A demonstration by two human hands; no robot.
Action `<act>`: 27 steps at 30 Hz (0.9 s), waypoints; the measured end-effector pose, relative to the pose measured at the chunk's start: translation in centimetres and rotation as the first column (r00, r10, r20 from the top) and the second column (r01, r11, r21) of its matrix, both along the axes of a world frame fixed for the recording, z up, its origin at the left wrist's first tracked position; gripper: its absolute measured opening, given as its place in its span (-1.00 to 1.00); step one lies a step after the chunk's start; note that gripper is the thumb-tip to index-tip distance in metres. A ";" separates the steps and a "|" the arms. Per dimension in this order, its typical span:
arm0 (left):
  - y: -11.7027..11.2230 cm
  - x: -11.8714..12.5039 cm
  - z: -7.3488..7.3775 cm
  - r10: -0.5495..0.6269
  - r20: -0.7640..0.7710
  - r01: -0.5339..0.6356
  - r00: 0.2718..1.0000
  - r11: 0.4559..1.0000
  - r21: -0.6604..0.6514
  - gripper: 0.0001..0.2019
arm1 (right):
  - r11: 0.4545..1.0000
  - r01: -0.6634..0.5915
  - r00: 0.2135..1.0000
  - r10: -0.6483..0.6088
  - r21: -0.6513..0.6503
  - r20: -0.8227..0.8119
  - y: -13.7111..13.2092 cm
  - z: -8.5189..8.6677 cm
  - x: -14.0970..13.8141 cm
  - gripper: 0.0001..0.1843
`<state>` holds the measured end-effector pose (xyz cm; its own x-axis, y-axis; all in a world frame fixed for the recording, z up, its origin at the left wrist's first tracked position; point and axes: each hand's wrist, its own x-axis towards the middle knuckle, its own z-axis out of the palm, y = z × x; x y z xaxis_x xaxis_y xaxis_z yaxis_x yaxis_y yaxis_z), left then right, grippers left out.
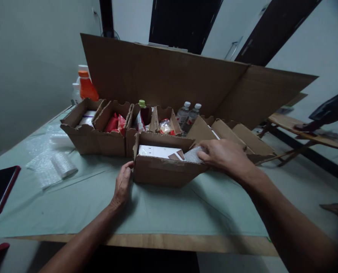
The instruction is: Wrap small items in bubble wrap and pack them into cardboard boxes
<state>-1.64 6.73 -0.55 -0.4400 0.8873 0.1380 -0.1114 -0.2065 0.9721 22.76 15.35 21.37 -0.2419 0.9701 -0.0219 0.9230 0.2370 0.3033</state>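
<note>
In front of me on the table stands a cardboard bin (160, 172), its top uncovered. Inside it lie a white box (157, 151) and, at the right end, a piece of bubble wrap (194, 154). My left hand (122, 184) rests upright against the bin's left end, fingers stretched out and holding nothing. Over the right end is my right hand (218, 153), its fingers and thumb closed on the bubble wrap near the rim. Its curled fingers partly hide the bubble wrap and that corner of the bin.
Behind stands a row of cardboard bins (100, 142) with red packets (116, 123) and other goods. Bottles (183, 113) and a tall cardboard panel (163, 72) are farther back. Loose bubble wrap (57, 165) and a dark tablet-like device (0, 191) lie to the left.
</note>
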 end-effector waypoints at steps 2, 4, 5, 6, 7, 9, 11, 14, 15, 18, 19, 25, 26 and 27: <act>0.0 -0.3 -0.1 0.012 -0.012 -0.012 1.000 1.000 0.003 -0.54 | 0.992 -0.033 0.998 0.038 -0.118 0.042 1.2 -0.1 -1.4 -0.72; 0.0 -0.4 -0.1 0.012 -0.018 -0.012 1.000 1.000 0.006 -0.55 | 0.982 -0.054 0.997 0.064 -0.183 0.047 2.1 -0.6 -2.6 -0.72; 0.1 -0.5 -0.1 0.005 -0.014 -0.005 1.000 1.000 0.007 -0.55 | 0.978 -0.065 0.996 0.075 -0.198 0.041 2.4 -0.9 -3.1 -0.72; 0.1 -0.5 -0.1 -0.004 -0.008 0.004 1.000 1.000 0.008 -0.55 | 0.975 -0.078 0.996 0.086 -0.206 0.032 2.6 -1.2 -3.5 -0.72; 0.1 -0.5 -0.1 -0.012 -0.005 0.012 1.000 1.000 0.008 -0.55 | 0.973 -0.088 0.995 0.095 -0.213 0.024 2.8 -1.5 -3.7 -0.72; 0.1 -0.5 -0.1 -0.025 -0.013 0.025 1.000 1.000 0.004 -0.55 | 0.969 -0.103 0.994 0.109 -0.223 0.013 2.9 -1.8 -3.6 -0.71; 0.1 -0.6 -0.1 -0.034 -0.038 0.034 0.999 0.999 -0.004 -0.54 | 0.974 -0.118 0.993 0.114 -0.195 -0.032 2.4 -1.6 -2.6 -0.68; 0.0 -0.7 0.0 -0.051 -0.077 0.050 0.996 0.999 -0.007 -0.52 | 0.993 -0.114 0.957 0.115 0.019 -0.265 0.3 -1.0 0.8 -0.65; -0.1 -0.7 0.0 -0.054 -0.079 0.053 0.995 0.999 -0.004 -0.51 | 0.989 -0.085 0.918 0.126 0.124 -0.376 -0.8 -1.0 2.3 -0.66; -0.3 -0.6 -0.2 -0.040 -0.052 0.042 0.998 0.999 0.032 -0.48 | 0.949 0.078 0.730 0.154 0.305 -0.666 -3.9 -2.5 6.4 -0.68; -0.3 -0.6 -0.3 -0.035 -0.051 0.038 0.998 0.998 0.056 -0.46 | 0.948 0.114 0.661 0.150 0.296 -0.735 -4.7 -3.6 7.2 -0.67; 0.2 0.3 0.6 -0.119 -0.136 0.133 0.984 0.986 0.101 -0.37 | 0.996 -0.080 0.413 0.003 -0.033 -0.911 -3.7 -12.8 5.0 -0.46; 0.2 0.6 1.1 -0.148 -0.160 0.162 0.976 0.983 0.082 -0.37 | 0.994 -0.098 0.390 -0.013 -0.055 -0.921 -3.2 -13.8 4.3 -0.47; 0.1 0.9 1.6 -0.173 -0.190 0.188 0.967 0.980 0.063 -0.35 | 0.993 -0.101 0.375 -0.021 -0.063 -0.927 -3.0 -14.5 3.8 -0.50</act>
